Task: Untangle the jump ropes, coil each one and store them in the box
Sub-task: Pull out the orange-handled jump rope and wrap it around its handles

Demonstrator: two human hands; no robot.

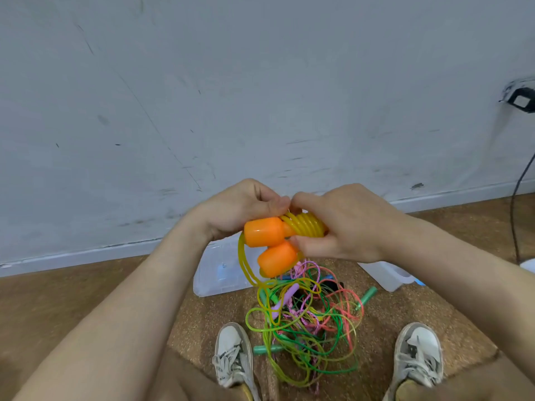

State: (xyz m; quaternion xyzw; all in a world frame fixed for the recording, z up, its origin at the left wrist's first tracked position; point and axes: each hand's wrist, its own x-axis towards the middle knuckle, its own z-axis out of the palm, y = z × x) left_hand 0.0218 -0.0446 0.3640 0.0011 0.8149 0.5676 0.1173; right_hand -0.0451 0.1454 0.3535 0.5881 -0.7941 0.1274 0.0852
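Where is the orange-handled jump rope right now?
In the head view's centre, the orange-handled rope is gripped by the left hand and right hand, above the tangled ropes on the floor.

Both forearms are bare, enter from the bottom corners and converge mid-frame, with the hands raised in front of the body and touching. The left hand (246,206) has its fingers curled, thumb and forefinger pinching a strand of the yellow rope (309,227). The right hand (347,224) wraps the coiled part of that rope from above, back of hand up, thumb underneath, index fingertip against the left fingertips.
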